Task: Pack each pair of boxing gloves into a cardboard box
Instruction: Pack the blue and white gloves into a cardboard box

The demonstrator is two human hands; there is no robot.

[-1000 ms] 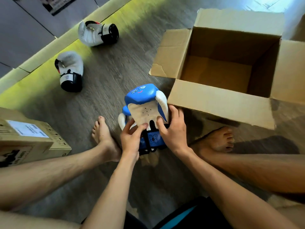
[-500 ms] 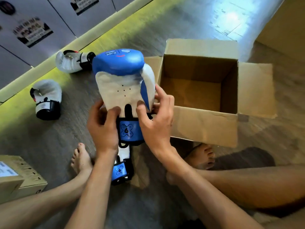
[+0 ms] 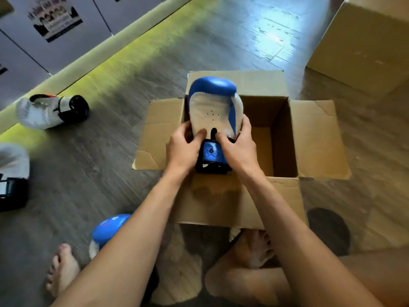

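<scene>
two white gloves (image 3: pixel 52 110) lie on the floor far left, then the left hand (image 3: pixel 182 147) and right hand (image 3: pixel 238 147) both clasp the blue glove (image 3: pixel 213 103) by its cuff over the open cardboard box (image 3: pixel 318 138).

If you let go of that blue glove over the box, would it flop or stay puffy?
Probably puffy: the blue glove keeps its rounded shape though both hands, left hand and right hand, grip only near its cuff. It looks padded, so it would likely land softly in the open box.
</scene>
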